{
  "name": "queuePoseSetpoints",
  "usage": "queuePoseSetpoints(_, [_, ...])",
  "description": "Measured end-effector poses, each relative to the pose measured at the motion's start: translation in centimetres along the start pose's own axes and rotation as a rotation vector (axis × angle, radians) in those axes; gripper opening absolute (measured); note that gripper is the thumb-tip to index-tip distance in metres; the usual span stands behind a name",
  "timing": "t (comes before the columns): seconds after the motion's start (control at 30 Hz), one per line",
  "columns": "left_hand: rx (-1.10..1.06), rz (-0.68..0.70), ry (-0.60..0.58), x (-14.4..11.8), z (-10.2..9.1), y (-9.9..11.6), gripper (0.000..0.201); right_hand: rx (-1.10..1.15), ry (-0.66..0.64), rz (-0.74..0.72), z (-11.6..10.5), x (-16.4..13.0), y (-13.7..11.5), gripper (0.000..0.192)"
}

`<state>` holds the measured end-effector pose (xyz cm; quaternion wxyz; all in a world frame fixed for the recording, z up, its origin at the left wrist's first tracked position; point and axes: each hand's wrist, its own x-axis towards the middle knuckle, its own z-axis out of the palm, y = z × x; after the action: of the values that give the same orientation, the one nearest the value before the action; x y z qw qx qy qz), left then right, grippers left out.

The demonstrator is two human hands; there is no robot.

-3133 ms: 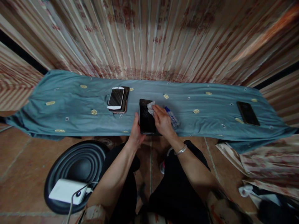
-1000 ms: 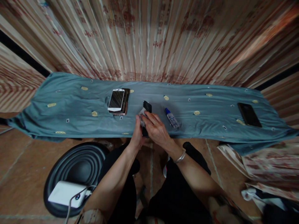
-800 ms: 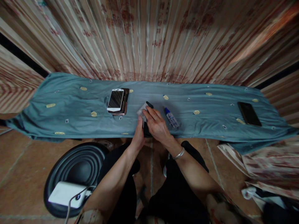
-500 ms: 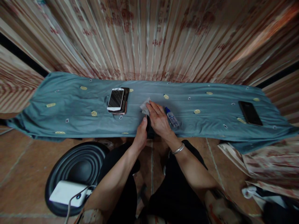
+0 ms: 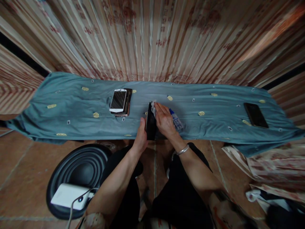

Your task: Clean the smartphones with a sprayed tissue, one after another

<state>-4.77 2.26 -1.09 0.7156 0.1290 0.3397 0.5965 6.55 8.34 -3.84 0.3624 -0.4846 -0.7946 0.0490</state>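
My left hand [image 5: 141,137] grips a black smartphone [image 5: 150,124] by its left edge, thumb up, with the phone tilted on its side near the front of the cloth. My right hand [image 5: 165,121] presses a crumpled white wipe [image 5: 153,107] against the phone's upper right part; the fingers partly hide the wipe. Just right of that hand lies a clear bottle with a blue cap [image 5: 176,119]. Left of my hands, a white smartphone [image 5: 118,101] rests on top of a darker phone [image 5: 128,102].
A patterned teal cloth [image 5: 71,111] covers the narrow table. Another black phone [image 5: 255,115] lies at its right end. Pleated curtains [image 5: 147,41] hang behind. Below on the left, a white power bank [image 5: 69,196] with a cable sits on a round black stool [image 5: 57,168].
The phone has tilted up onto its side and now shows more fully. My left hand has shifted slightly left and down. The wipe has moved a little right with my right hand.
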Motion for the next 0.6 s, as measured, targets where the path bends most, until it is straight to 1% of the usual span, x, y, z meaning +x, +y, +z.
queuePoseSetpoints(0.1, [0.013,0.016,-0.018,0.0,0.1,0.0,0.05,0.002,0.002,-0.003,-0.1,-0.1,-0.2,0.049])
queuePoseSetpoints(0.27, [0.0,0.027,-0.014,-0.1,0.1,0.1,0.048,0.024,-0.052,-0.026,-0.4,-0.4,-1.0,0.052])
queuePoseSetpoints(0.4, [-0.021,0.015,0.022,0.0,0.0,0.4,0.049,0.031,-0.056,-0.076,-0.2,-0.9,-1.9,0.05])
queuePoseSetpoints(0.6, [0.013,0.025,0.099,0.2,0.1,1.0,0.052,0.031,-0.068,-0.116,-0.1,-1.8,-3.1,0.048])
